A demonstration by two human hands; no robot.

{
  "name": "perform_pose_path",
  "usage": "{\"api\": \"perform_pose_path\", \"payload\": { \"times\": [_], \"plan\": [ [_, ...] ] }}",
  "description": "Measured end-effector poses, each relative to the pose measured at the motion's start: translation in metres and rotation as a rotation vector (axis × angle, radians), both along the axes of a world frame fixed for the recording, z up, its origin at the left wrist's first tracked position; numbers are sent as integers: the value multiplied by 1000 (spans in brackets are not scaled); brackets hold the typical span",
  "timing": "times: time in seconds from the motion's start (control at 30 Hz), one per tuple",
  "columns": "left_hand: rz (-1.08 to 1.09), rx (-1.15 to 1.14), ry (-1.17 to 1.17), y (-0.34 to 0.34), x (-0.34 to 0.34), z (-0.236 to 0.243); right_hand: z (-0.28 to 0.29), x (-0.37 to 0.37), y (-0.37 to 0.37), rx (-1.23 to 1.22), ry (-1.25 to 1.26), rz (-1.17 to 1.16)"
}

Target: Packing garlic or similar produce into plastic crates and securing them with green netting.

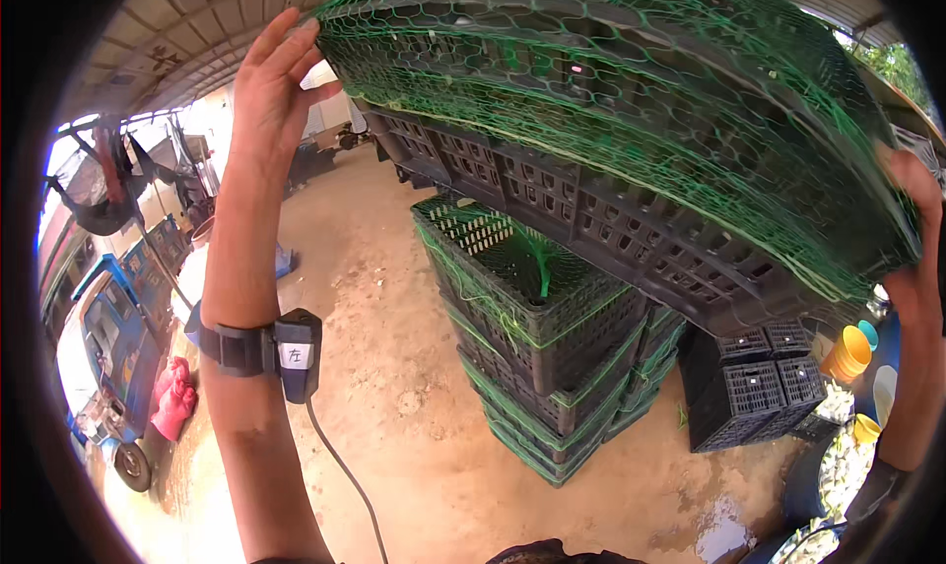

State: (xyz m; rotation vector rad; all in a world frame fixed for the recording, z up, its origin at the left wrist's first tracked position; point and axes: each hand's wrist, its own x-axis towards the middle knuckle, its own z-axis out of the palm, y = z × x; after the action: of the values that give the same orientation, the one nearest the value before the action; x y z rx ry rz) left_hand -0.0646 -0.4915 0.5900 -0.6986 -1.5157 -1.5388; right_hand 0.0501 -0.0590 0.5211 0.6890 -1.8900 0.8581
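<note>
The left hand's [266,96] fingers clasp the left corner of a net-covered black crate [591,101]; the right hand [914,185], blurred, braces its opposite end, above stacked crates [542,342] on the floor [374,278].

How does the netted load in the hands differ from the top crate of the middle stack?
The netted load is held up between the left hand and right hand; the top crate rests on other crates. Green net spreads across the netted load's near side, while the top crate's sides carry only some green strands. Both are black and slatted, with green net material.
</note>
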Motion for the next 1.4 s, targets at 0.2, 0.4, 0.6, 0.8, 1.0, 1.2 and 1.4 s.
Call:
{"api": "perform_pose_path", "payload": {
  "times": [0.2, 0.4, 0.6, 0.8, 1.0, 1.2, 1.4],
  "plan": [
    [-147, 183, -268, -36, -189, -90, 13, -93, -107, -502, -697, 62],
    [-69, 43, -369, 9, -268, -175, 16, -127, -124, -505, -912, -163],
    [-211, -76, -264, -48, -270, -207, 16, -110, -81, -87, -869, -386],
    [-117, -111, -451, -23, -187, -307, -71, -102, 47, -83, -932, -727],
    [-124, -189, -932, -28, -109, -471, -235, -17, 137, -128, -1326, -1053],
    [-260, -568, -1779, -33, -8, -650, -400, 98, 187, -42, -1661, -1067],
    [-375, -796, -1784, 105, 28, -653, -505, 149, 250, -6, -1877, -914]
  ]
}}
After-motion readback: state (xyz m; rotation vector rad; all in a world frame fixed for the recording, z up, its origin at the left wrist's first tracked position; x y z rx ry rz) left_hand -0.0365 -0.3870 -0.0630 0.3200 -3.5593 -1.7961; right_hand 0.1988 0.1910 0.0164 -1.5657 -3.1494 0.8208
